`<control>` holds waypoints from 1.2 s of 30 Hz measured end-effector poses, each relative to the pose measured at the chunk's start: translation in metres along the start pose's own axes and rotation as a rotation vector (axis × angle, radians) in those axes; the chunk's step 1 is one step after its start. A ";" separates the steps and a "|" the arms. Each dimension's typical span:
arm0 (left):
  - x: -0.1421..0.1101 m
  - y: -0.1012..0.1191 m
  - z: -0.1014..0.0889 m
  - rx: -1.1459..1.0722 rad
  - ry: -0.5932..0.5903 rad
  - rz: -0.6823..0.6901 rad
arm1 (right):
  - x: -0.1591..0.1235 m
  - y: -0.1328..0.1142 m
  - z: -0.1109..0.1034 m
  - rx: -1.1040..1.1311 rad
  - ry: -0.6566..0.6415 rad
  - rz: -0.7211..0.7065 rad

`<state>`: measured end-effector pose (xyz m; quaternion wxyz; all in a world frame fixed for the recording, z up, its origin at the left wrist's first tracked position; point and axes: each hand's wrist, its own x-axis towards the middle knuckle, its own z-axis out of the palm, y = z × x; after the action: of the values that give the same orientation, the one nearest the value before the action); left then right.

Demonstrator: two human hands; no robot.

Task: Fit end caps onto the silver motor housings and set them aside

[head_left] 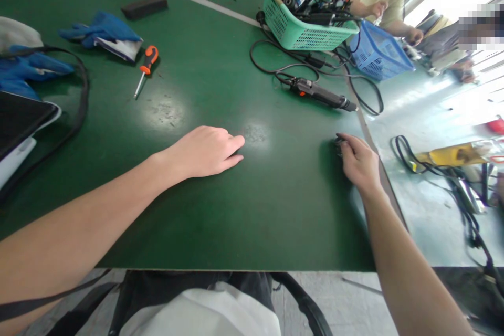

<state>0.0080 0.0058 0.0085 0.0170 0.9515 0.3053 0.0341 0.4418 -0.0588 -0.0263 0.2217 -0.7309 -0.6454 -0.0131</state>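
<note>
My left hand (212, 151) rests on the green tabletop (252, 210), palm down. Its thumb and forefinger point right with a small gap between them, and no object shows there; the other fingers are bent and partly hidden. Farther right, near the table's seam, my right hand (360, 163) has its fingers closed around a small dark object (338, 139), mostly hidden by the hand. Beyond that hand lies a black electric screwdriver (323, 94) with its cord attached. An orange-and-black screwdriver (146, 71) lies up and left of my left hand.
A green basket (311, 37) full of tools and cables stands at the back, beside a blue basket (380, 52). Blue gloves (104, 34), a dark block (145, 8) and a black strap (84, 89) lie left. Another person's hands (413, 37) show behind. Cables (468, 220) lie right.
</note>
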 end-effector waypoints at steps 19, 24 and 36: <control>-0.002 0.000 -0.009 0.052 0.081 -0.099 | -0.004 -0.253 0.075 0.380 -0.107 -0.439; -0.003 0.002 -0.014 0.068 0.117 -0.131 | -0.008 -0.244 0.061 0.398 -0.025 -0.425; -0.001 0.000 -0.013 0.099 0.101 -0.205 | -0.025 -0.224 0.059 0.151 0.007 -0.483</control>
<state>0.0061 0.0055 0.0214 -0.0421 0.9120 0.4028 0.0650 0.2095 -0.0464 -0.0183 0.2681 -0.5370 -0.7996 -0.0198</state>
